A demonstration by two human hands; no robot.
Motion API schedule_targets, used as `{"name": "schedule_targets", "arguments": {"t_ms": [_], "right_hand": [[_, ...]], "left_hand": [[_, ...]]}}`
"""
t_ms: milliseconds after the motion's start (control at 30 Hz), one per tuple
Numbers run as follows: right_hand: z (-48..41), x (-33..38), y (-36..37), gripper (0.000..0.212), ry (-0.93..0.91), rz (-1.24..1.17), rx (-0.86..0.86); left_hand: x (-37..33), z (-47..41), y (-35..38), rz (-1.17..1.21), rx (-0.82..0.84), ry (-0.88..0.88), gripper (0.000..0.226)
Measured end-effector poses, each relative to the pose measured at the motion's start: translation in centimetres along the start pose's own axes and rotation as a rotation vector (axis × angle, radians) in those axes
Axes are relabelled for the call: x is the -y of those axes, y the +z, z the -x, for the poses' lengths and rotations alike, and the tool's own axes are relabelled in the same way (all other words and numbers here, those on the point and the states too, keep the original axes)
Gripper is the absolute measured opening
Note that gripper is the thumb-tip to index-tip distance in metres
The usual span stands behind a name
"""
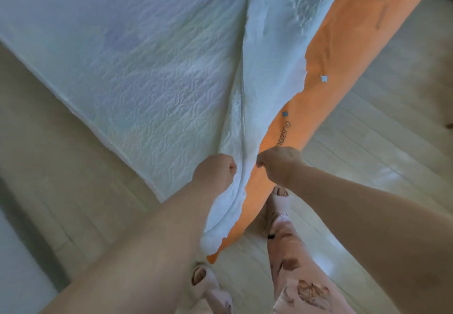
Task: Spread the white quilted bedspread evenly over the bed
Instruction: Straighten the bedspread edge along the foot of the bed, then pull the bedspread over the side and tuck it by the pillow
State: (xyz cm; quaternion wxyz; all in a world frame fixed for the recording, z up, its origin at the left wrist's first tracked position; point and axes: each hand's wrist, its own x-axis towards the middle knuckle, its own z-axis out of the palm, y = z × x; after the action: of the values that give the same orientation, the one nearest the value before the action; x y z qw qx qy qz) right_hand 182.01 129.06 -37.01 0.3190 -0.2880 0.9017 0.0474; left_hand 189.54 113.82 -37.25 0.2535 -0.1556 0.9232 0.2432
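Gripping the white bedspread [152, 76] corner at frame center, left hand [215, 169] and right hand [279, 164] both clenched, orange sheet [343, 44] exposed at right.

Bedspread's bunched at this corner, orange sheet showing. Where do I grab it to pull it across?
Take the bedspread by its loose right edge, where it laps the orange sheet, coming from the sheet side. That edge lies folded back in a ridge, free to pinch. The left hand and right hand hold its near end.
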Motion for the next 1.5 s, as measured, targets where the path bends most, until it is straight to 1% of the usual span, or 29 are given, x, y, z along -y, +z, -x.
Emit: {"name": "schedule_targets", "arguments": {"t_ms": [100, 167, 233, 333, 400, 433, 533, 633, 667, 700, 767, 800, 833, 867, 967, 1033, 1100, 1133, 1233, 1333, 1400, 1500], "right_hand": [[-3.6, -5.0, -2.6, 0.037, -0.017, 0.005, 0.02], [-5.9, -7.8, -4.3, 0.038, -0.02, 0.035, 0.015], [-8.0, -10.0, -5.8, 0.045, -0.036, 0.041, -0.062], [-11.0, -12.0, -7.2, 0.056, -0.114, 0.082, -0.184], [-12.9, -12.8, -7.5, 0.068, -0.176, 0.095, -0.192], [-13.6, -13.0, -7.5, 0.074, -0.197, 0.112, -0.187], [-15.6, -13.5, -7.8, 0.087, -0.2, 0.201, -0.166], [-17.2, -13.8, -7.5, 0.089, -0.209, 0.35, -0.141], [-17.6, -13.8, -7.3, 0.087, -0.211, 0.389, -0.143], [-18.1, -13.8, -7.2, 0.081, -0.217, 0.409, -0.156], [-19.0, -13.7, -7.4, 0.056, -0.243, 0.406, -0.21], [-19.3, -13.6, -7.8, 0.043, -0.257, 0.399, -0.235], [-19.5, -13.5, -8.2, 0.036, -0.273, 0.38, -0.245], [-19.5, -13.3, -8.4, 0.034, -0.3, 0.354, -0.233], [-19.0, -12.7, -8.4, 0.042, -0.407, 0.195, -0.137], [-18.1, -12.1, -8.7, 0.046, -0.403, 0.046, -0.045], [-17.2, -11.2, -9.3, 0.046, -0.386, -0.036, -0.01], [-16.9, -10.8, -9.5, 0.046, -0.392, -0.029, -0.002], [-15.6, -9.9, -9.5, 0.046, -0.44, 0.092, 0.021], [-14.0, -10.1, -9.1, 0.039, -0.446, 0.242, 0.015], [-12.6, -10.5, -8.8, 0.034, -0.428, 0.313, 0.023], [-10.4, -11.2, -8.5, 0.03, -0.372, 0.393, 0.019]], "left_hand": [[-4.0, -4.7, 0.6, 0.056, -0.052, -0.029, 0.019], [-6.4, -7.3, 0.9, 0.073, -0.083, -0.057, 0.024], [-8.2, -9.6, 1.2, 0.029, -0.084, -0.106, 0.036], [-9.6, -12.1, 1.7, -0.032, -0.076, -0.277, 0.058], [-9.6, -13.2, 2.1, 0.006, -0.086, -0.399, 0.07], [-9.3, -13.6, 2.3, 0.017, -0.098, -0.433, 0.073], [-8.4, -15.0, 3.0, -0.051, -0.107, -0.456, 0.073], [-8.0, -16.1, 3.8, -0.15, -0.063, -0.478, 0.066], [-7.9, -16.3, 4.1, -0.189, -0.055, -0.478, 0.061], [-7.7, -16.5, 4.3, -0.218, -0.064, -0.472, 0.05], [-7.2, -16.6, 4.6, -0.214, -0.091, -0.455, 0.028], [-6.7, -16.6, 4.6, -0.178, -0.105, -0.436, 0.024], [-6.2, -16.5, 4.3, -0.124, -0.107, -0.415, 0.022], [-5.7, -16.1, 3.8, -0.051, -0.109, -0.398, 0.02], [-4.4, -15.4, 1.6, 0.197, -0.171, -0.428, 0.014], [-3.9, -14.9, 0.2, 0.311, -0.248, -0.487, 0.011], [-3.7, -13.8, -0.7, 0.367, -0.313, -0.549, 0.014], [-3.6, -13.3, -0.8, 0.377, -0.326, -0.575, 0.018], [-3.5, -11.3, -0.5, 0.402, -0.358, -0.63, 0.024], [-3.7, -9.3, -0.4, 0.394, -0.404, -0.681, 0.025], [-4.1, -8.0, -0.5, 0.389, -0.439, -0.681, 0.025], [-5.1, -6.6, -0.5, 0.441, -0.501, -0.632, 0.023]]}}
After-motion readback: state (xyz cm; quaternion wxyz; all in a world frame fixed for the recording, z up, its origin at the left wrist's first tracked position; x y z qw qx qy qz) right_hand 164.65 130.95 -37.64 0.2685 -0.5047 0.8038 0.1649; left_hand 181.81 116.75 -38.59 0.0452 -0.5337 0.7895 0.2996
